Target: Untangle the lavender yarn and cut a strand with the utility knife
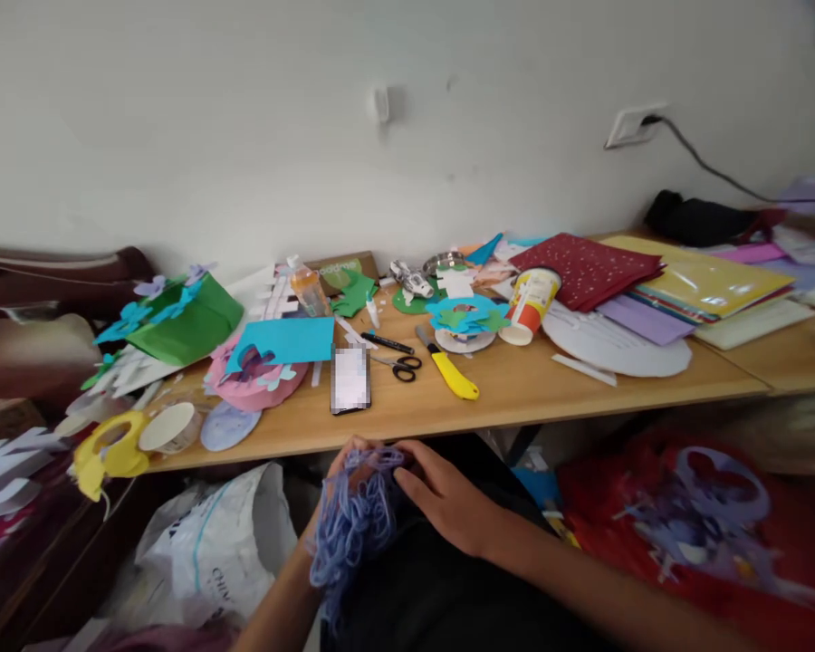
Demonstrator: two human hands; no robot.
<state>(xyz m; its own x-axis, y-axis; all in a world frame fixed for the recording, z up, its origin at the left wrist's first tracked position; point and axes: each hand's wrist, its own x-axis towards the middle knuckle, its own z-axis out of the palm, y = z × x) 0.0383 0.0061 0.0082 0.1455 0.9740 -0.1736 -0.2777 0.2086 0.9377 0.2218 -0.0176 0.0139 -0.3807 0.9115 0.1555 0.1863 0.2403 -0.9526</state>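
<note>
Both hands' grip clamped on purple yarn tangle (353, 525): left hand (336, 471) beneath, right hand (448, 498) atop; tease loops gently, below counter (516, 380).

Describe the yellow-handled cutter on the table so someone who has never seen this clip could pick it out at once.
Start at the long wooden table against the white wall and look to its front edge near the middle. There, right of the black-handled scissors, lies the utility knife, pointing diagonally. Its bright yellow handle sets it apart from the dark tools beside it.
</note>
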